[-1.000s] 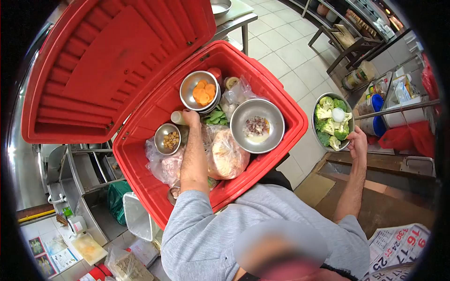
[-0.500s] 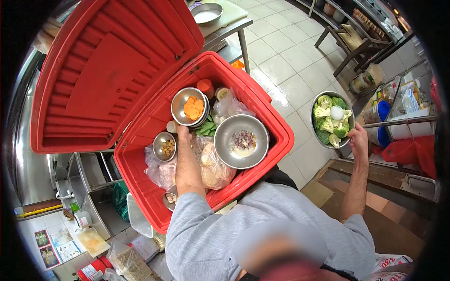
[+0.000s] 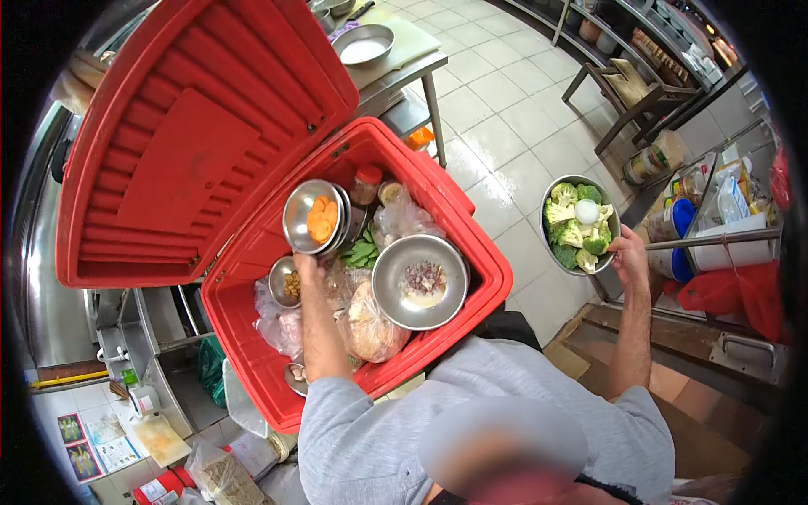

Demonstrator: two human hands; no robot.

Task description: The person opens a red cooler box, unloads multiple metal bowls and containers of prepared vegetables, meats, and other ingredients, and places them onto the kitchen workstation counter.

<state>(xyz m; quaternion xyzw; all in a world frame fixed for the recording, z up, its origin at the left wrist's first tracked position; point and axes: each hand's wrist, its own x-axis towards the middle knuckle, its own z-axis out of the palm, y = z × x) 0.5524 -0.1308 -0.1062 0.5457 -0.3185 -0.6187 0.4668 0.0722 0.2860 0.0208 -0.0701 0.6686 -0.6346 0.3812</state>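
Observation:
My left hand [image 3: 307, 264] is inside the red cooler box [image 3: 271, 414], at the lower rim of a metal bowl of orange slices [image 3: 320, 219]. Its fingers are mostly hidden there. That bowl is tilted on other stacked bowls. Beside my wrist sits a small bowl of brown pieces [image 3: 290, 286]. My right hand [image 3: 628, 252], out to the right, grips the rim of a metal bowl of broccoli [image 3: 574, 234] with a round white piece in its middle. A larger bowl of chopped purple-and-white pieces [image 3: 423, 282] rests at the cooler's right side, above bagged food [image 3: 374, 324].
The raised red lid [image 3: 189, 160] stands at the upper left. Behind the cooler is a metal table [image 3: 421, 63] with a bowl on it. A wooden chair [image 3: 627, 93] is at the upper right. Shelves with jars and a metal rail [image 3: 715, 239] lie to the right.
The view has shifted. A pale cylindrical container at my left hand is no longer visible, and that hand is now against the orange-slice bowl, which tilts more. My right hand still holds the broccoli bowl.

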